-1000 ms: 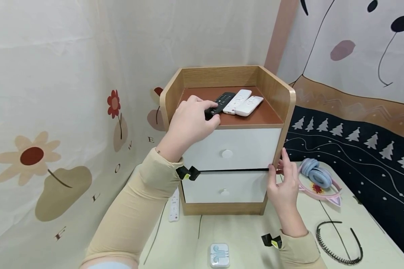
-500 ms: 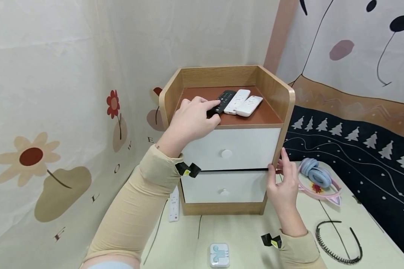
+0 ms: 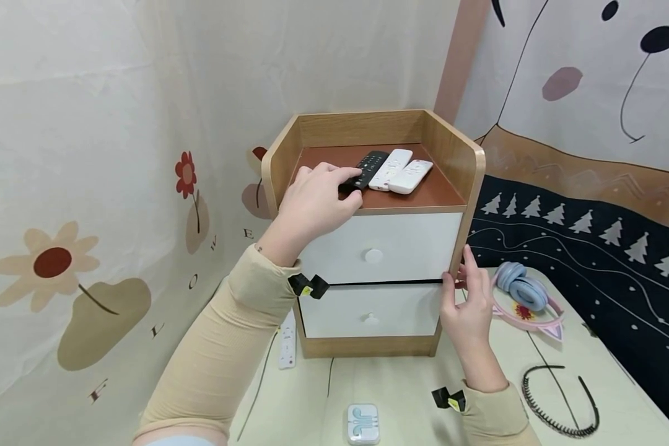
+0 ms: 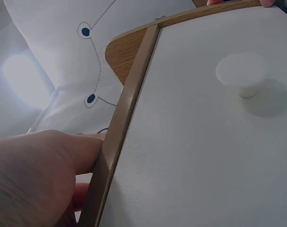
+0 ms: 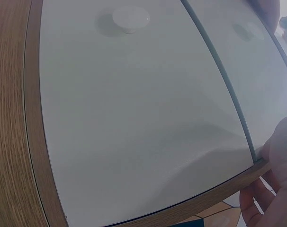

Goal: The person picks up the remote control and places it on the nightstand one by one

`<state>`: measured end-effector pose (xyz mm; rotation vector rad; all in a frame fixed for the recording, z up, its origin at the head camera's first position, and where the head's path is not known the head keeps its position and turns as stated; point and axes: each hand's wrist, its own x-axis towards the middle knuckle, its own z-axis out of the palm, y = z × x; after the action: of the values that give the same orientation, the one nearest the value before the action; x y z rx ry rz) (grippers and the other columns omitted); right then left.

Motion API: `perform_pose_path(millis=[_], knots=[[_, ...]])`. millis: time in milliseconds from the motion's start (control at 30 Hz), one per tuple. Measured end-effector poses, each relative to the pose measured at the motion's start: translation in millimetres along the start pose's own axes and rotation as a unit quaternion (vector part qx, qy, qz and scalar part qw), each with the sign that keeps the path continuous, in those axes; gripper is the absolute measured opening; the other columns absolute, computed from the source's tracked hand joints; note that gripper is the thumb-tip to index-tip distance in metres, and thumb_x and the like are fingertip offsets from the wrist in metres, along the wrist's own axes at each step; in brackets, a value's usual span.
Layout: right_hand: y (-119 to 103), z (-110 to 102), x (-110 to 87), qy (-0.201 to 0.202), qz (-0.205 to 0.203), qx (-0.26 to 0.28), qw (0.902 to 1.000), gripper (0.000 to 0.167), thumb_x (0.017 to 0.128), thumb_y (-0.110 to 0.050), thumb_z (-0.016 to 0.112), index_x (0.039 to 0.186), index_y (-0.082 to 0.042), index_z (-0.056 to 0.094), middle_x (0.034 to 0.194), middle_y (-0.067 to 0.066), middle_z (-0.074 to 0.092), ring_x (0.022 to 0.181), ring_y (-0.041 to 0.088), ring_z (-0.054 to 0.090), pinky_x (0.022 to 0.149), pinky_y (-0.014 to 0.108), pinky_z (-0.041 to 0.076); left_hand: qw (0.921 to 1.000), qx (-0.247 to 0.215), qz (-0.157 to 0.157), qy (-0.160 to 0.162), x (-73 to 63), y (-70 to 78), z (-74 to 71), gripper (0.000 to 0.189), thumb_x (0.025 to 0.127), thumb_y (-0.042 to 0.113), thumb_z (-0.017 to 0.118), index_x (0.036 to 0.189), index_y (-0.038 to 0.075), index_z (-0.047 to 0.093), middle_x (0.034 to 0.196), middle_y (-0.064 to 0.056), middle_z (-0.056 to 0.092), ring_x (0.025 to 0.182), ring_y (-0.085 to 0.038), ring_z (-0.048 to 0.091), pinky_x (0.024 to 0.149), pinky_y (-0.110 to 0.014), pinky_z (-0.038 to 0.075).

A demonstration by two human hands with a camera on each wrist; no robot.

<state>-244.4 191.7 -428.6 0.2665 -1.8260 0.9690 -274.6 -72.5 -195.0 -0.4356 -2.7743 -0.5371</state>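
Observation:
In the head view a wooden cabinet [image 3: 288,347] with two white drawers bears several remote controls on its brown top. My left hand [image 3: 314,201] is at the near end of a black remote control [image 3: 370,164], the index finger on its buttons and the thumb at its near edge. Two white remotes [image 3: 391,168] lie to its right. My right hand [image 3: 472,306] rests at the cabinet's right side, the thumb on the front edge and straight fingers along the side panel. The right wrist view shows this hand at the cabinet edge; its fingertips are partly hidden.
A white remote [image 3: 287,347] lies at the cabinet's left foot. In front of it is an earphone case [image 3: 363,424]. To the right are blue headphones [image 3: 524,288] with a pink cat-ear band, and a black hairband [image 3: 557,427]. Raised wooden walls [image 3: 454,148] edge the cabinet top.
The black remote has slid slightly back, its far end closer to the white remotes' far ends, with my left hand staying on it. My right hand stays at the cabinet side.

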Motion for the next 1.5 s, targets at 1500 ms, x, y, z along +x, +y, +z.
perform_pose_path(millis=[1500], knots=[[2.2, 1.0, -2.5, 0.009, -0.009, 0.000, 0.9999, 0.068, 0.098, 0.010, 0.068, 0.163, -0.002, 0.049, 0.113, 0.032, 0.060, 0.095, 0.037, 0.062, 0.094, 0.000, 0.041, 0.8161, -0.214, 0.230, 0.485, -100.8, -88.6, 58.5, 0.043, 0.092, 0.000, 0.068, 0.134, -0.005, 0.070, 0.109, -0.021, 0.079, 0.102, -0.040, 0.066, 0.099, -0.026, 0.055]])
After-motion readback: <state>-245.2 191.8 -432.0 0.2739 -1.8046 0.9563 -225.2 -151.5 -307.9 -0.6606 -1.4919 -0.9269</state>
